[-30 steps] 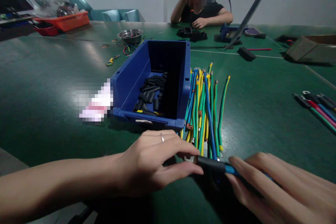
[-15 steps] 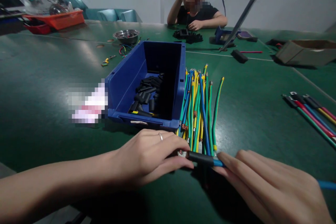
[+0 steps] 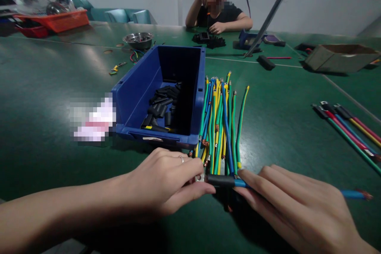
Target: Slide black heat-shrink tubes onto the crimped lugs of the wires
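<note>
A blue cable (image 3: 239, 183) lies level between my hands, its left part covered by a black sleeve (image 3: 220, 180). Beyond the sleeve, a metal cable lug (image 3: 200, 177) with a hole shows between the thumb and fingers of my left hand (image 3: 166, 182), which is closed on it. My right hand (image 3: 293, 202) grips the blue cable just right of the sleeve. Bare copper strands (image 3: 368, 196) stick out at the cable's far right end. Just behind my hands, several green, yellow and blue wires (image 3: 223, 127) lie in a bundle on the table.
A blue bin (image 3: 119, 105) holding black sleeves (image 3: 162, 107) stands left of the wires. Thicker lugged cables (image 3: 348, 127) lie at right, below a cardboard box (image 3: 342, 58). Across the green table (image 3: 282, 107) sits a person (image 3: 220, 18); a metal bowl (image 3: 138, 40) stands behind the bin.
The whole view has shifted slightly, so the table things appear farther left. Both hands keep their hold on the cable, and its bare copper end now shows at right.
</note>
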`<state>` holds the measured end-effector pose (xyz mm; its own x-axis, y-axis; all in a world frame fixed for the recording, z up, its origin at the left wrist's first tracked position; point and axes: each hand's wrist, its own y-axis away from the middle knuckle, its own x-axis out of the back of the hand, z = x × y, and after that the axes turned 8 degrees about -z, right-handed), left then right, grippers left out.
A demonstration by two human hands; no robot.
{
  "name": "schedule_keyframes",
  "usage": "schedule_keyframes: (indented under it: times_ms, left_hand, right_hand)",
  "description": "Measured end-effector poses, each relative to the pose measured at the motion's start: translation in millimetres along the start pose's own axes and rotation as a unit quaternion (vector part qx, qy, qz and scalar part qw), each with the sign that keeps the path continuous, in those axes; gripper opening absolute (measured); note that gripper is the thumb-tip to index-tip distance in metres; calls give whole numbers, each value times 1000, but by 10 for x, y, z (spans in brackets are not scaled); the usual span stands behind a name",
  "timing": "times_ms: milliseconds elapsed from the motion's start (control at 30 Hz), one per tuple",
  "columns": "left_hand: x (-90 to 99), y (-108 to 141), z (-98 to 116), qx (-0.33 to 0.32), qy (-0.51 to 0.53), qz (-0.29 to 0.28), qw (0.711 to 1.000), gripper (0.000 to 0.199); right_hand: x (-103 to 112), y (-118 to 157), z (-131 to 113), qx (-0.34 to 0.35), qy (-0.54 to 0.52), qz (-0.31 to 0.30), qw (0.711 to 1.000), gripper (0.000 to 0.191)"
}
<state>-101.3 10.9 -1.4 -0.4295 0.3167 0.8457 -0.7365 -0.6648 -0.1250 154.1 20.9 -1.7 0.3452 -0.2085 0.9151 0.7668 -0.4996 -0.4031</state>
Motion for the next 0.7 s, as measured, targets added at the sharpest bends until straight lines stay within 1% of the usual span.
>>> schedule_keyframes:
  times_ms: [133, 267, 433, 500, 633, 700]
  left_hand:
    - [6, 4, 19, 5, -6, -9, 1000, 27]
    - [47, 7, 66, 35, -18, -36, 999, 17]
    - [44, 8, 72, 4, -10, -19, 1000, 14]
    - [33, 10, 63, -1, -2, -16, 1000, 12]
    - [18, 13, 56, -13, -9, -9, 1000, 7]
    - [15, 13, 58, -21, -10, -8, 1000, 6]
  right_hand:
    - [-14, 3, 5, -2, 9, 4, 1000, 11]
    - [-4, -2, 9, -6, 14, 2, 1000, 13]
    - [1, 15, -18, -6, 26, 18, 999, 11]
    - [-22, 39, -29, -8, 33, 19, 999, 16]
    - [-87, 108, -36, -7, 49, 23, 999, 34]
    - [-108, 138, -36, -4, 49, 22, 999, 38]
